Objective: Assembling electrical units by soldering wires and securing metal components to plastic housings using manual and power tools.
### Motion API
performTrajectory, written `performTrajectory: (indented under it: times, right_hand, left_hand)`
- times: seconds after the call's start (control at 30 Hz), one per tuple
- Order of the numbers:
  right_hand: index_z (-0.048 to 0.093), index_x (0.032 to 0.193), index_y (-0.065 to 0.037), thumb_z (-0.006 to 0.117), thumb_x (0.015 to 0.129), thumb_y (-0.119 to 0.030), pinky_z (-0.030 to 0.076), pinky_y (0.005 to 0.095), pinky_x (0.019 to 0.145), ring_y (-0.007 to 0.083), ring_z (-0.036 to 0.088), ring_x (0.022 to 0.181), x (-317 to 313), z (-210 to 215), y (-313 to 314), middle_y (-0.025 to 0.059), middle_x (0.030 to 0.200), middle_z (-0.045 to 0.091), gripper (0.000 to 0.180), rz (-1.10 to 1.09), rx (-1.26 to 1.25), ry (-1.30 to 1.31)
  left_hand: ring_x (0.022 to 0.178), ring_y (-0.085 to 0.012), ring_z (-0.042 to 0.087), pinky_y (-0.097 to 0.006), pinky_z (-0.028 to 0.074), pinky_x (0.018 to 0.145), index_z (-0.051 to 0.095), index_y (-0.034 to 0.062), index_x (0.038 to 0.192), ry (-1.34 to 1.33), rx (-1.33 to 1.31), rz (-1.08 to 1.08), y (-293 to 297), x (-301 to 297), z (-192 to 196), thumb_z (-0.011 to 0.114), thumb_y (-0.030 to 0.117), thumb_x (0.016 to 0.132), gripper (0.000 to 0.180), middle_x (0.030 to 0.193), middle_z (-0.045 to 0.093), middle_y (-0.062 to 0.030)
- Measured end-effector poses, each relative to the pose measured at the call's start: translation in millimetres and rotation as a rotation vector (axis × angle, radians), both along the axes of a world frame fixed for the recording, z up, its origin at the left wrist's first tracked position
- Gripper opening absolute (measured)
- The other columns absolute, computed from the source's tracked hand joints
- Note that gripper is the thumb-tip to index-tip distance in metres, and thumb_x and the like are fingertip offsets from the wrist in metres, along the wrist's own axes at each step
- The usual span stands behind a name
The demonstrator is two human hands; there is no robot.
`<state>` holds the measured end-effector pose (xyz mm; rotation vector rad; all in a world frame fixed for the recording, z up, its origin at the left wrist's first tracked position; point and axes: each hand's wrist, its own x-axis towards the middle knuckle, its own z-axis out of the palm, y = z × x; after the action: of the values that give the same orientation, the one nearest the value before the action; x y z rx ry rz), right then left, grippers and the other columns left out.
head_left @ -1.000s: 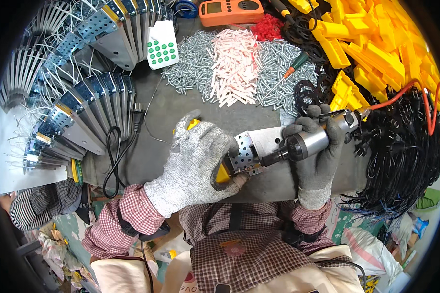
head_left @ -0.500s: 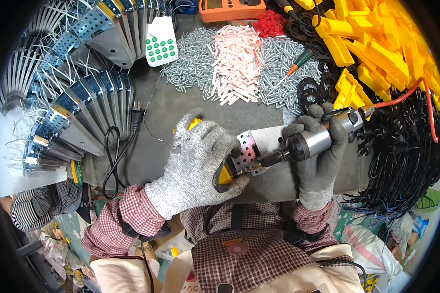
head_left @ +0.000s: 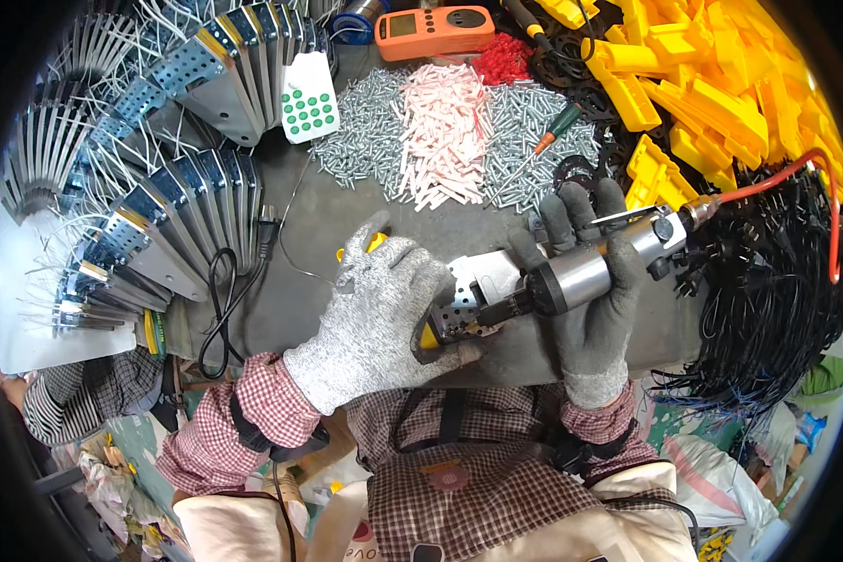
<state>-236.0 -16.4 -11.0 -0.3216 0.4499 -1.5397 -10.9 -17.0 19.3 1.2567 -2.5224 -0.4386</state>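
My left hand [head_left: 379, 323], in a light grey knit glove, presses down on a perforated metal bracket [head_left: 473, 295] with a yellow plastic part under it, near the front edge of the grey bench. My right hand [head_left: 590, 309], in a dark grey glove, grips a silver pneumatic screwdriver [head_left: 595, 267]. Its tip points left into the side of the bracket. An orange air hose [head_left: 777, 173] runs from the tool's rear up to the right.
Piles of silver screws [head_left: 370, 140], pink plastic plugs [head_left: 445, 131] and red pieces [head_left: 501, 61] lie behind. Yellow plastic parts [head_left: 712, 94] fill the back right, black cables [head_left: 768, 309] the right. Finished metal brackets with white wires [head_left: 159, 187] stack on the left. An orange meter [head_left: 436, 28] sits at the back.
The screwdriver's tip has moved left, closing onto the bracket's side. My left hand stays pressed on the bracket.
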Motion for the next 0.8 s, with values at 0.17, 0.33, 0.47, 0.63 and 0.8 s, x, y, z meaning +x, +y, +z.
performTrajectory:
  times: [0.17,0.33,0.47,0.63,0.8]
  right_hand:
    - [0.043,0.145,-0.014,0.060,0.099,-0.023,0.037,0.0699,0.110,0.0331,0.046,0.137,0.0,-0.1,-3.7,0.0153,0.142,0.052,0.050,0.037,-0.108,0.002]
    - [0.043,0.142,-0.015,0.057,0.100,-0.020,0.040,0.0713,0.106,0.0334,0.045,0.137,-7.8,9.6,-16.2,0.0127,0.144,0.049,0.044,-0.034,0.048,-0.021]
    - [0.046,0.140,-0.016,0.059,0.099,-0.020,0.040,0.0711,0.106,0.0317,0.044,0.138,7.7,28.0,-20.7,0.0116,0.141,0.052,0.043,-0.066,0.132,0.097]
    - [0.043,0.144,-0.015,0.059,0.099,-0.023,0.033,0.0761,0.109,0.0321,0.043,0.140,-2.3,8.2,-23.0,0.0118,0.146,0.049,0.048,-0.053,0.150,-0.018]
    - [0.043,0.143,-0.018,0.060,0.099,-0.021,0.037,0.0746,0.106,0.0352,0.042,0.140,5.5,17.9,-22.9,0.0146,0.148,0.045,0.048,-0.046,0.138,0.044]
  left_hand:
    - [0.092,-0.0310,0.061,-0.060,0.029,0.116,0.062,0.0084,0.089,0.051,0.045,0.007,-3.6,-2.1,3.8,0.080,0.053,0.071,0.051,0.084,0.059,-0.0076]
    - [0.083,-0.0314,0.061,-0.056,0.035,0.113,0.061,0.0100,0.086,0.186,-0.033,0.143,-0.6,-8.1,-6.0,0.075,0.023,0.071,0.024,0.077,0.058,-0.0066]
    - [0.080,-0.0313,0.061,-0.054,0.038,0.110,0.062,0.0107,0.085,0.223,-0.025,0.182,-1.3,-9.9,-7.4,0.068,0.011,0.068,0.018,0.076,0.059,-0.0069]
    - [0.079,-0.0318,0.061,-0.054,0.039,0.109,0.063,0.0109,0.084,0.264,0.006,0.180,-2.5,-7.1,-8.1,0.069,0.012,0.068,0.017,0.075,0.059,-0.0068]
    - [0.082,-0.0328,0.061,-0.055,0.039,0.109,0.065,0.0076,0.088,0.234,0.009,0.175,-4.2,-3.0,-7.4,0.068,0.014,0.067,0.022,0.077,0.060,-0.0090]
